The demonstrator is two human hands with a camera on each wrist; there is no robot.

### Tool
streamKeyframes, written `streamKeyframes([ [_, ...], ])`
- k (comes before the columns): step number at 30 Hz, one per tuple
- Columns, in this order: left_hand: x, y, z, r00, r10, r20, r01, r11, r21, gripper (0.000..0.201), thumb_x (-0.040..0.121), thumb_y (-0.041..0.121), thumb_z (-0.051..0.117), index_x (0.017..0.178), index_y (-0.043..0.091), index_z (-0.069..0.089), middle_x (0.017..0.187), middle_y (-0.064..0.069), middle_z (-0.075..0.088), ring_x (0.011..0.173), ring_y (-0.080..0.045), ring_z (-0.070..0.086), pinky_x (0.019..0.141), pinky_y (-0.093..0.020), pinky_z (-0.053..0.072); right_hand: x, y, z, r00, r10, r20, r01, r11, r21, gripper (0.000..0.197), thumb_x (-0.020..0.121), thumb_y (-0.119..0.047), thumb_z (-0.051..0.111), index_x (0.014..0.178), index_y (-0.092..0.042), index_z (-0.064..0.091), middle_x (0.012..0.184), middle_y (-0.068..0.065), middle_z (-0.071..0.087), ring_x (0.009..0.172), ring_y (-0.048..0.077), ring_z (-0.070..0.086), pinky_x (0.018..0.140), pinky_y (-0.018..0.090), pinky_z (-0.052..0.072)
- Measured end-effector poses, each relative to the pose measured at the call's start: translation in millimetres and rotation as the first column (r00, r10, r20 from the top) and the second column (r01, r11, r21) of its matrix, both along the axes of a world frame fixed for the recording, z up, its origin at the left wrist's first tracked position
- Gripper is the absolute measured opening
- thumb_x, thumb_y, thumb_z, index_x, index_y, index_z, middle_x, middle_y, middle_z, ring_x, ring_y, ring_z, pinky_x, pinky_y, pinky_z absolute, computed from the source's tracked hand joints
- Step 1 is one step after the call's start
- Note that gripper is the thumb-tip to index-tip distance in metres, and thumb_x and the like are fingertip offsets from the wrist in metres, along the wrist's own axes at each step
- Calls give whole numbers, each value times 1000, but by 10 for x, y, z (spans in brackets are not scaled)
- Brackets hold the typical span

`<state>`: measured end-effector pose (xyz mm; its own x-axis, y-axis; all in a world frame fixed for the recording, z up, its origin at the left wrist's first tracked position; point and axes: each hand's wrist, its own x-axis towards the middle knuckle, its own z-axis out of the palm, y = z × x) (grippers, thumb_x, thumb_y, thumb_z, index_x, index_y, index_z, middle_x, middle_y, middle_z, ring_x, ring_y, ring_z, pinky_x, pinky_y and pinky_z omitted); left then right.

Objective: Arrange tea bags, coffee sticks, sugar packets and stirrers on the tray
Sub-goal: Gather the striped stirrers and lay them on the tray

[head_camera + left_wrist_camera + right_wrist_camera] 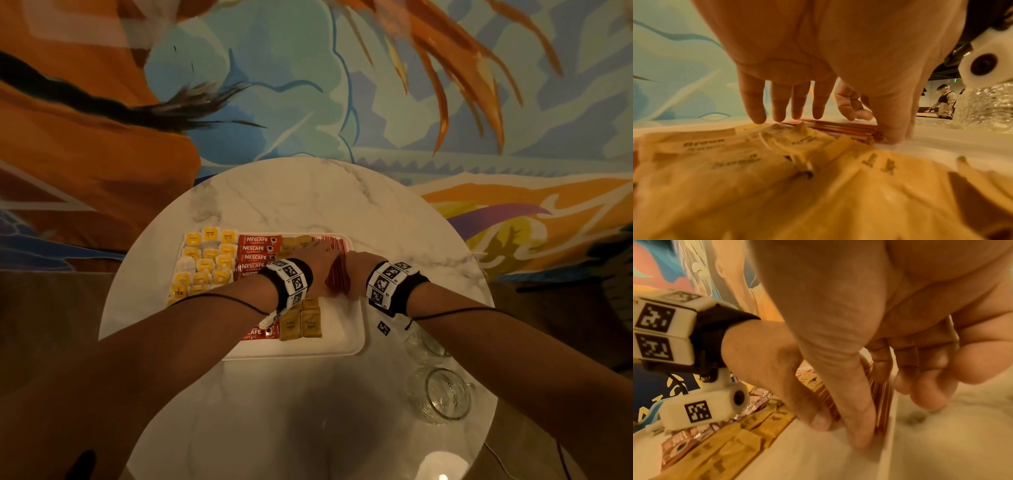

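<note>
A white tray [342, 350] on a round marble table holds yellow tea bags [205, 263] at the left, red coffee sticks [257, 248] beside them, and brown sugar packets [301, 323] [777, 178] in the middle. A bundle of red stirrers [337, 270] [838, 128] [881, 395] lies along the tray's right side. My left hand [318, 260] [789, 105] rests flat on the bundle, fingers straight, thumb at its near end. My right hand [359, 270] [879, 386] pinches the bundle, thumb on its left side and curled fingers on its right.
Two clear glasses [442, 394] [424, 342] stand on the table [308, 198] right of the tray, close to my right forearm. The near right part of the tray is bare. A painted wall rises behind the table. Another person [945, 100] stands far off.
</note>
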<state>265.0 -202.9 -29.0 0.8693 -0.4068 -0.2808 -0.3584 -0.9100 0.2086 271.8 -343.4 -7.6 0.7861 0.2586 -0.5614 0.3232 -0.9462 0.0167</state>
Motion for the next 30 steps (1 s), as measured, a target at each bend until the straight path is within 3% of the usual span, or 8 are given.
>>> streamKeyframes([
  [2, 11, -24, 9, 1000, 18, -16, -18, 1000, -14, 86, 64, 65, 76, 136, 27, 48, 139, -1, 50, 126, -25, 51, 106, -44, 45, -16, -3, 20, 999, -30, 14, 30, 999, 12, 38, 87, -23, 72, 121, -10, 61, 104, 7, 68, 100, 25, 68, 73, 27, 47],
  [8, 4, -56, 38, 1000, 26, -14, -27, 999, -25, 93, 59, 66, 78, 136, 28, 44, 139, 3, 50, 121, -22, 54, 100, -44, 50, -73, -49, 86, 999, -14, 42, 12, 999, 47, 36, 81, -22, 76, 111, -10, 62, 76, -3, 55, 73, 19, 60, 61, 27, 47],
  [14, -13, -125, 89, 998, 43, -54, -43, 999, -2, 65, 62, 63, 75, 118, 37, 56, 112, 10, 63, 100, -17, 62, 88, -39, 56, -116, -32, 71, 995, -48, 90, 42, 997, 69, 37, 89, -23, 68, 120, -8, 55, 102, 7, 65, 91, 25, 67, 66, 29, 46],
  [17, -16, -127, 116, 997, 48, -63, -49, 999, -15, 63, 62, 63, 74, 117, 37, 57, 112, 9, 64, 101, -17, 62, 90, -38, 56, -140, -37, 101, 994, -64, 88, 57, 995, 81, 36, 91, -25, 66, 121, -8, 55, 106, 7, 66, 94, 26, 68, 68, 29, 45],
  [20, -40, -109, 162, 996, 48, -71, -52, 997, -53, 61, 65, 58, 78, 118, 34, 58, 111, 8, 65, 100, -17, 63, 90, -36, 55, -150, -41, 166, 995, -72, 62, 65, 992, 106, 41, 87, -27, 71, 120, -9, 55, 94, 4, 61, 88, 24, 66, 67, 28, 46],
  [25, -94, 31, 331, 996, 84, -34, -89, 980, -176, 61, 70, 53, 80, 122, 31, 56, 112, 7, 65, 99, -16, 64, 87, -33, 55, -153, -82, 351, 996, -87, 36, 76, 969, 237, 43, 79, -46, 77, 112, -20, 66, 93, -4, 65, 81, 17, 59, 71, 26, 45],
  [28, -167, 183, 462, 988, 150, -38, -155, 959, -236, 54, 79, 47, 75, 126, 28, 54, 118, 5, 62, 100, -15, 62, 85, -29, 51, -242, -134, 495, 992, -114, 50, 86, 920, 381, 37, 85, -42, 74, 114, -23, 63, 98, -3, 63, 91, 16, 59, 78, 26, 44],
  [30, -255, 290, 530, 981, 189, -35, -191, 944, -271, 54, 82, 48, 72, 129, 26, 55, 125, 3, 59, 109, -17, 58, 93, -33, 48, -311, -162, 556, 986, -151, 76, 101, 885, 454, 28, 89, -36, 71, 109, -22, 59, 100, -2, 60, 91, 16, 56, 77, 27, 41],
])
